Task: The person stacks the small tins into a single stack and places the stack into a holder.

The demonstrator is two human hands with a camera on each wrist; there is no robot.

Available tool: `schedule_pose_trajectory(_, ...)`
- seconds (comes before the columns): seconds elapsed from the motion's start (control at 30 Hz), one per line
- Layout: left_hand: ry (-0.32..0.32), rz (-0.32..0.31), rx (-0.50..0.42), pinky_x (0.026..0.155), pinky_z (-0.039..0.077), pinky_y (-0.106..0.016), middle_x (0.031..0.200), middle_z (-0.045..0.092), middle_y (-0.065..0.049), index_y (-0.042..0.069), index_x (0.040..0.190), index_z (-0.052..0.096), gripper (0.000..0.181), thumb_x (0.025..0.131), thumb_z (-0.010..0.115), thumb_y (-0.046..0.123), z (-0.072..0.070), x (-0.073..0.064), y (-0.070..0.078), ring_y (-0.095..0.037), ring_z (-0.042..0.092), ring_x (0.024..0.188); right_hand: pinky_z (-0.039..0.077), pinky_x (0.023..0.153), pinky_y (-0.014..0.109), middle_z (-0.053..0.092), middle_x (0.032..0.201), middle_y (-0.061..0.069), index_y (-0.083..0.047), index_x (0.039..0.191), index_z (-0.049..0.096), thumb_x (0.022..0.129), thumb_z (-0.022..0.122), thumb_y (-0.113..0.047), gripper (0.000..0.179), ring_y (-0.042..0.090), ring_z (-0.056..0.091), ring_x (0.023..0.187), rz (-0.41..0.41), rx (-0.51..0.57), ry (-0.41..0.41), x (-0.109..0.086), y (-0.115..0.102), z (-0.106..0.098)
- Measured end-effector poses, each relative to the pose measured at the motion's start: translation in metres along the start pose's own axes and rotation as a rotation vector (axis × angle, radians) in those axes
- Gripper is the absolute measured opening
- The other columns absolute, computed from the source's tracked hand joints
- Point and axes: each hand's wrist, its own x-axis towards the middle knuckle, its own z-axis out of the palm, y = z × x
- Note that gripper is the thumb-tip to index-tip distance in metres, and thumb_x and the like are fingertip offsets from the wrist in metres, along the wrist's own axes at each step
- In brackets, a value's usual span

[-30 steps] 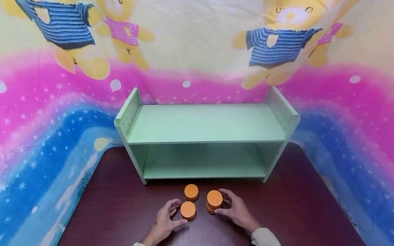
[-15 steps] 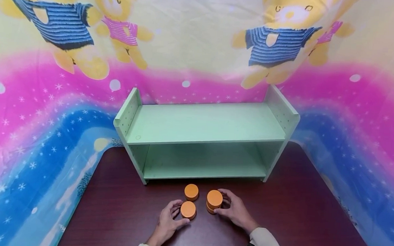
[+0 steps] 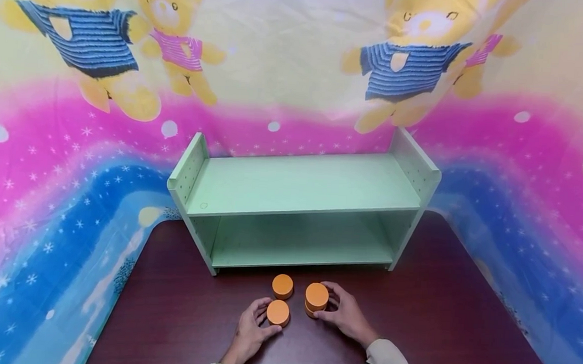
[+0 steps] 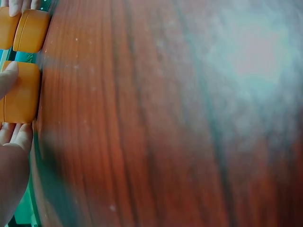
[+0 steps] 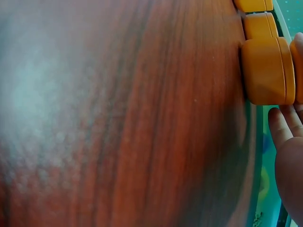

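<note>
Several orange round lidded tins stand on the dark table before the shelf. My left hand (image 3: 251,331) holds the near left tin (image 3: 278,313) between thumb and fingers; in the left wrist view the thumb lies against that tin (image 4: 23,97). Just behind it stands another tin (image 3: 282,286), with no hand on it. On the right, an upper tin (image 3: 317,296) sits on a lower tin (image 3: 311,311). My right hand (image 3: 347,315) grips the upper one from the right side. In the right wrist view the lower tin (image 5: 266,71) rests on the table.
A pale green two-level shelf (image 3: 306,185) stands at the back of the dark red-brown table (image 3: 166,313), right behind the tins. A cloth printed with bears (image 3: 278,55) hangs behind and along both sides.
My left hand has shifted a little to the right and closed in around the near left tin. The right hand stays on the stacked tin, and the tins have hardly moved.
</note>
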Motion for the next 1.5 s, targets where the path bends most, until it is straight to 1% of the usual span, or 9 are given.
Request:
schedule_pose_trajectory(0.23, 0.014, -0.019, 0.016, 0.103, 0.050, -0.041, 0.133, 0.054, -0.031, -0.012, 0.127, 0.052, 0.070, 0.066, 0.086, -0.013, 0.002, -0.002, 0.001, -0.046, 0.051, 0.126, 0.051, 0.101, 0.039, 0.058, 0.130, 0.022, 0.002, 0.132, 0.054, 0.071, 0.090, -0.003, 0.071, 0.042, 0.057, 0.121, -0.006, -0.017, 0.020, -0.001, 0.001, 0.002)
schedule_pose_trajectory(0.3, 0.014, -0.018, 0.023, 0.103, 0.050, -0.042, 0.133, 0.054, -0.031, -0.012, 0.127, 0.052, 0.069, 0.067, 0.086, -0.012, 0.002, -0.002, 0.001, -0.046, 0.051, 0.126, 0.051, 0.102, 0.041, 0.058, 0.129, 0.023, 0.004, 0.131, 0.054, 0.071, 0.088, 0.001, 0.069, 0.042, 0.057, 0.120, -0.005, -0.007, 0.032, -0.004, -0.009, 0.003)
schedule_pose_trajectory(0.4, 0.021, -0.017, 0.025, 0.102, 0.050, -0.042, 0.131, 0.055, -0.030, -0.012, 0.127, 0.052, 0.069, 0.067, 0.086, -0.012, 0.002, -0.002, 0.001, -0.045, 0.052, 0.125, 0.051, 0.102, 0.041, 0.059, 0.128, 0.023, 0.005, 0.130, 0.055, 0.071, 0.088, 0.002, 0.068, 0.042, 0.058, 0.120, -0.009, -0.001, 0.043, -0.004, -0.009, 0.004)
schedule_pose_trajectory(0.47, 0.028, -0.027, 0.026, 0.102, 0.051, -0.043, 0.131, 0.056, -0.029, -0.011, 0.127, 0.053, 0.069, 0.067, 0.086, -0.011, 0.003, -0.002, 0.002, -0.044, 0.053, 0.124, 0.050, 0.102, 0.042, 0.059, 0.129, 0.022, 0.004, 0.130, 0.055, 0.071, 0.088, 0.002, 0.068, 0.041, 0.058, 0.120, 0.006, -0.002, 0.041, -0.004, -0.008, 0.004)
schedule_pose_trajectory(0.53, 0.035, -0.035, 0.027, 0.101, 0.051, -0.043, 0.130, 0.056, -0.029, -0.011, 0.127, 0.053, 0.068, 0.067, 0.086, -0.011, 0.003, -0.002, 0.002, -0.044, 0.053, 0.124, 0.051, 0.102, 0.039, 0.059, 0.129, 0.020, 0.002, 0.131, 0.055, 0.070, 0.090, -0.002, 0.070, 0.039, 0.058, 0.120, 0.002, -0.019, 0.040, -0.002, 0.002, 0.004)
schedule_pose_trajectory(0.7, 0.052, -0.042, 0.027, 0.101, 0.051, -0.041, 0.129, 0.057, -0.028, -0.011, 0.126, 0.054, 0.068, 0.066, 0.087, -0.010, 0.004, -0.002, 0.004, -0.043, 0.054, 0.124, 0.052, 0.100, 0.038, 0.060, 0.128, 0.019, 0.001, 0.131, 0.055, 0.070, 0.090, -0.005, 0.070, 0.040, 0.059, 0.119, -0.023, -0.040, 0.039, -0.002, 0.003, 0.003)
schedule_pose_trajectory(0.83, 0.056, -0.032, 0.025, 0.101, 0.051, -0.041, 0.129, 0.057, -0.029, -0.011, 0.125, 0.055, 0.068, 0.066, 0.087, -0.011, 0.004, -0.001, 0.006, -0.043, 0.054, 0.124, 0.053, 0.099, 0.038, 0.060, 0.127, 0.021, 0.002, 0.131, 0.055, 0.071, 0.090, -0.004, 0.070, 0.041, 0.059, 0.118, -0.043, -0.040, 0.037, -0.002, 0.005, 0.004)
schedule_pose_trajectory(1.13, 0.059, 0.009, -0.026, 0.102, 0.051, -0.037, 0.129, 0.057, -0.028, -0.012, 0.126, 0.054, 0.069, 0.064, 0.086, -0.014, 0.003, 0.001, 0.013, -0.041, 0.055, 0.124, 0.051, 0.101, 0.039, 0.058, 0.131, 0.020, 0.000, 0.133, 0.054, 0.071, 0.090, -0.006, 0.071, 0.040, 0.057, 0.121, 0.006, -0.020, 0.031, -0.001, 0.003, 0.002)
schedule_pose_trajectory(1.5, 0.078, 0.045, -0.011, 0.101, 0.052, -0.034, 0.128, 0.059, -0.028, -0.011, 0.124, 0.057, 0.067, 0.064, 0.088, -0.011, 0.000, 0.005, 0.025, -0.040, 0.058, 0.120, 0.051, 0.102, 0.039, 0.059, 0.130, 0.019, 0.001, 0.132, 0.055, 0.071, 0.090, -0.005, 0.070, 0.038, 0.058, 0.120, -0.004, -0.009, 0.034, -0.002, 0.003, 0.002)
